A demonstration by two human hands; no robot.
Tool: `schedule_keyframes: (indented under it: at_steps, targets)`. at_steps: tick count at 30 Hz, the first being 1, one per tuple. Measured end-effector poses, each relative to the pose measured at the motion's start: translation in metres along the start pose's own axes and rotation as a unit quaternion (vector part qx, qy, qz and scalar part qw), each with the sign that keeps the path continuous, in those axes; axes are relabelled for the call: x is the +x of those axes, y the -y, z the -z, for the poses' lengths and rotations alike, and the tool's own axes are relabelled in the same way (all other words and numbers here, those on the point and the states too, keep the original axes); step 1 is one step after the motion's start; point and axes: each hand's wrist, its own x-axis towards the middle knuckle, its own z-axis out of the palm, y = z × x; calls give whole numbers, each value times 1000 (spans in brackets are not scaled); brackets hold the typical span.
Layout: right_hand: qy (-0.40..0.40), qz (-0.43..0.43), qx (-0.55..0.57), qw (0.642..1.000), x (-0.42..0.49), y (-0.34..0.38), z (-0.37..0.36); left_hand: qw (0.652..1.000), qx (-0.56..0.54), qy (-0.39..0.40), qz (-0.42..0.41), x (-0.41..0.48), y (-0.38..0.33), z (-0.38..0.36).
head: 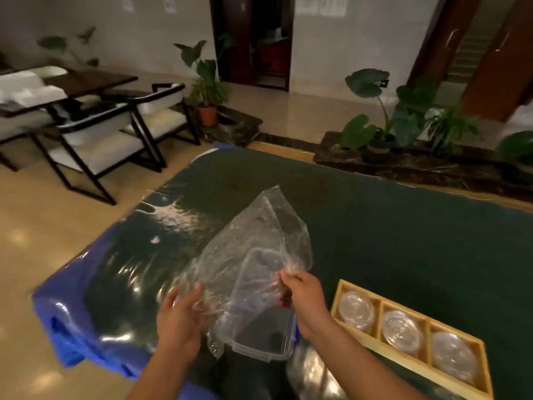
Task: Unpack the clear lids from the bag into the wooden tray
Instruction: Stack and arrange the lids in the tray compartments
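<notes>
Clear plastic bag observed between my hands: right fingers pinched its edge, left fingers curled round its left side.

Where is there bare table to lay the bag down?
Free: the dark green cloth beyond the clear plastic bag to the far edge, and the stretch right of it, behind the wooden tray. Crowded: the tray's three compartments all hold clear round lids, and a clear rectangular container sits beneath the bag.
</notes>
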Motion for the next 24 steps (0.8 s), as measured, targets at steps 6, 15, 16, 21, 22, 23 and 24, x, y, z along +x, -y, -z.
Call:
schedule_keyframes:
  at_steps: [6, 15, 16, 21, 22, 23, 24]
  targets:
    - [92, -41, -69, 993, 10, -17, -36, 989, -31, -137, -47, 38, -7, 28]
    - [85, -69, -101, 989, 8, -28, -14, 982, 41, -182, 4, 92, -7, 57]
    - [76, -70, -100, 990, 8, -28, -9, 982, 62, -179, 18, 95, -5, 57]
    - [39, -66, -110, 991, 10, -27, 16, 890, 390, -235, 2, 89, 1, 54]
    - [35, -63, -106, 992, 10, -27, 21, 861, 454, -226, -36, 85, -1, 52]
    - [30, -62, -102, 992, 10, -27, 25, 834, 506, -202, -87, 80, 0, 49]
    - [26, -61, -98, 993, 10, -27, 29, 807, 548, -170, -138, 77, 2, 44]
